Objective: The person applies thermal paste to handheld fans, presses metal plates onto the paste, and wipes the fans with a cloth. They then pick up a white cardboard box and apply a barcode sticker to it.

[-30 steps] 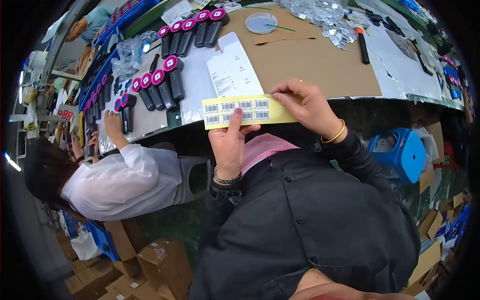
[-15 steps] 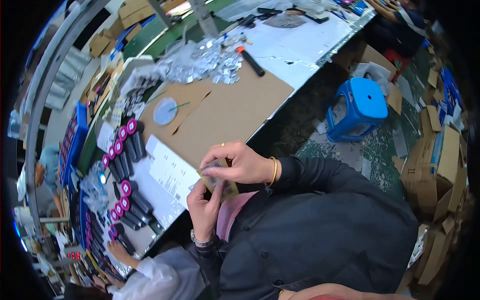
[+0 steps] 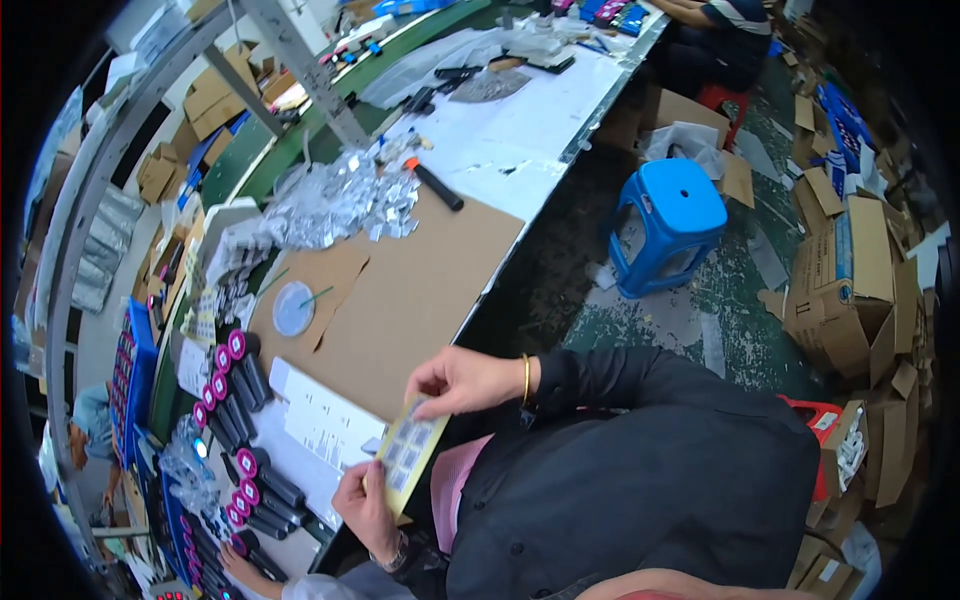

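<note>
Between my hands is a yellow sheet of labels [image 3: 412, 455] with rows of grey square stickers, held tilted in front of my body at the table edge. My right hand [image 3: 465, 382], with a gold bangle at the wrist, pinches its upper end between thumb and fingers. Lower down, my left hand [image 3: 366, 510] is closed at the sheet's left edge. A small grey piece shows by the left fingertips; whether it is a loose sticker I cannot make out. Beyond the hands, a white printed box [image 3: 325, 425] lies on the table.
Brown cardboard [image 3: 400, 280] covers the table, bearing a round clear lid [image 3: 294, 308], silver stickers [image 3: 350, 200] and a black-and-orange tool [image 3: 435, 184]. Black handled devices with pink round ends [image 3: 235, 380] line the left. A co-worker's hand [image 3: 245, 572] reaches in. A blue stool [image 3: 668, 225] stands right.
The label sheet, bunched between my hands before, is now spread out lengthwise. My hands have moved apart, the left one lower. The whole view has shifted.
</note>
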The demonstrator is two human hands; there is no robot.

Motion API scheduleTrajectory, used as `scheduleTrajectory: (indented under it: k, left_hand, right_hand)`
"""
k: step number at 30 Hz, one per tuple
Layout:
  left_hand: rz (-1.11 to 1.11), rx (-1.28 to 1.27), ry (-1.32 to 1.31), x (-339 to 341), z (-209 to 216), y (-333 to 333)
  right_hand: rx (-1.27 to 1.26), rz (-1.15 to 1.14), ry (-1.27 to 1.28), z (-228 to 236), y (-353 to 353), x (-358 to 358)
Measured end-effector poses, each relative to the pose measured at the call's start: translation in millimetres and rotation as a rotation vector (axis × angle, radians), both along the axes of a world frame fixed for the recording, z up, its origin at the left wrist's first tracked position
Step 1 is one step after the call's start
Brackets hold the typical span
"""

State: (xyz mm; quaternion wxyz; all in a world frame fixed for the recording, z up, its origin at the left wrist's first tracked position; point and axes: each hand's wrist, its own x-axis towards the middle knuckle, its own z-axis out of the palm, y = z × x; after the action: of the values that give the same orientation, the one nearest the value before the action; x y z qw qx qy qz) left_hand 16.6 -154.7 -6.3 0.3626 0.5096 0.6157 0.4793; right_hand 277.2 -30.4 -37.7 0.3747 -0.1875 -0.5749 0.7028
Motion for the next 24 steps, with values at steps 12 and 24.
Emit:
scheduleTrajectory:
  k: [12, 24]
  left_hand:
    - [0.007, -0.079, 0.205, -19.2, -0.3, -11.6]
    - [0.038, -0.006, 0.038, 18.8, -6.8, 4.3]
  right_hand:
    - [-0.151, 0.157, -0.133, 9.6, -8.4, -7.4]
    - [-0.166, 0.192, -0.159, 21.0, -10.5, -34.4]
